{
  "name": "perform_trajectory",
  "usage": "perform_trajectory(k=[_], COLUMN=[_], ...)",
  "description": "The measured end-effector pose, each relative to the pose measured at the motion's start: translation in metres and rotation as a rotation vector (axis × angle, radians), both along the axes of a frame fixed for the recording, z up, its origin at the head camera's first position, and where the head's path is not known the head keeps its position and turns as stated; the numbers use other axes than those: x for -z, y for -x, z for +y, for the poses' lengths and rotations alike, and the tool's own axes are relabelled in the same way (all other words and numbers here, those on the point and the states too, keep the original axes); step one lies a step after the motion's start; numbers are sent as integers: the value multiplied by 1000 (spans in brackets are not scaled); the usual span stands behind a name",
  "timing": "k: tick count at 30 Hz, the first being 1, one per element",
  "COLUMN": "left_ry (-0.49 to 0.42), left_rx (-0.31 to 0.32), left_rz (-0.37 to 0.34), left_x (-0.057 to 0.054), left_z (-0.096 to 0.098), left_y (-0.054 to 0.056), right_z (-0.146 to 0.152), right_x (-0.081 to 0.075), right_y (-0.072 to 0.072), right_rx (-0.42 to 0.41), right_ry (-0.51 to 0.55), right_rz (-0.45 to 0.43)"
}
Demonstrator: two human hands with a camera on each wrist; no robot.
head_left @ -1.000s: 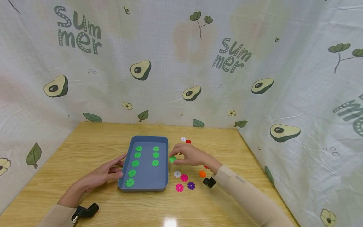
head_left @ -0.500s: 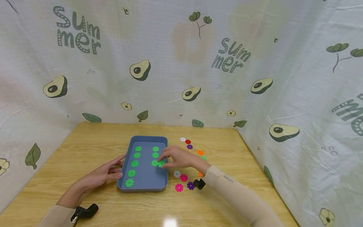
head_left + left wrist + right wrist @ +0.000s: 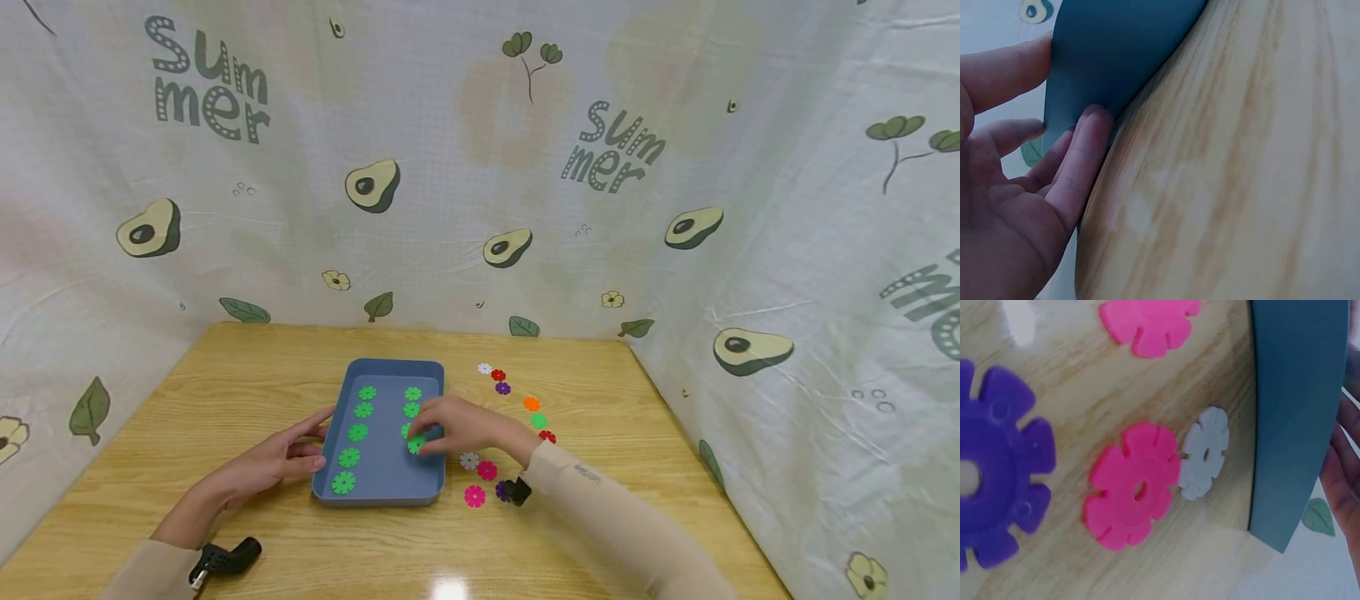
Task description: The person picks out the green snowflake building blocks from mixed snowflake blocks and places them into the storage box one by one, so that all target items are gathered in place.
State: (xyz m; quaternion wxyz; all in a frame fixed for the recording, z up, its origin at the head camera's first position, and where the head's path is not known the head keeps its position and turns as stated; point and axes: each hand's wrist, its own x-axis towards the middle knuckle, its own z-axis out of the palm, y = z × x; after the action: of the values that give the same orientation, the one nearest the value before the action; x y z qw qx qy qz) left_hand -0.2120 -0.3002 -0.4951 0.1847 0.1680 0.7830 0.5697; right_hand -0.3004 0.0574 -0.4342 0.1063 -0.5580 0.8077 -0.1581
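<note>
A blue tray (image 3: 378, 502) lies on the wooden table, holding several green interlocking discs with notched edges. One column of discs (image 3: 358, 432) runs along its left side; a shorter column (image 3: 413, 393) is on the right. My right hand (image 3: 461, 423) reaches over the tray's right wall and pinches a green disc (image 3: 416, 446) just below that shorter column. Whether this disc touches the tray floor, I cannot tell. My left hand (image 3: 273, 462) rests fingers and thumb against the tray's left outer wall, also seen touching the tray wall (image 3: 1116, 56) in the left wrist view.
Right of the tray lie loose discs: pink ones (image 3: 475, 497), a white one (image 3: 1205, 453) near the wall, a purple one (image 3: 997, 465), an orange one (image 3: 532, 404), a green one (image 3: 538, 421) and red ones (image 3: 547, 437). A printed curtain (image 3: 450, 167) surrounds the table.
My right hand has carried the green disc leftward from beside the tray over its wall, then slightly toward the front inside it. My left hand stays at the tray's side.
</note>
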Motion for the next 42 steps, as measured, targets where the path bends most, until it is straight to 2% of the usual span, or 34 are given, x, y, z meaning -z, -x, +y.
perform_trajectory(k=[9, 18, 42], left_ry=[5, 10, 9], left_rx=[4, 2, 4], left_rz=[13, 13, 12], left_x=[-1, -1, 0], left_z=[0, -1, -1], left_y=[-1, 0, 0], right_z=[-7, -15, -20], right_x=[11, 21, 21], right_y=[1, 3, 5], right_rx=[-43, -37, -6], right_ry=[-9, -34, -101], right_rz=[27, 52, 61])
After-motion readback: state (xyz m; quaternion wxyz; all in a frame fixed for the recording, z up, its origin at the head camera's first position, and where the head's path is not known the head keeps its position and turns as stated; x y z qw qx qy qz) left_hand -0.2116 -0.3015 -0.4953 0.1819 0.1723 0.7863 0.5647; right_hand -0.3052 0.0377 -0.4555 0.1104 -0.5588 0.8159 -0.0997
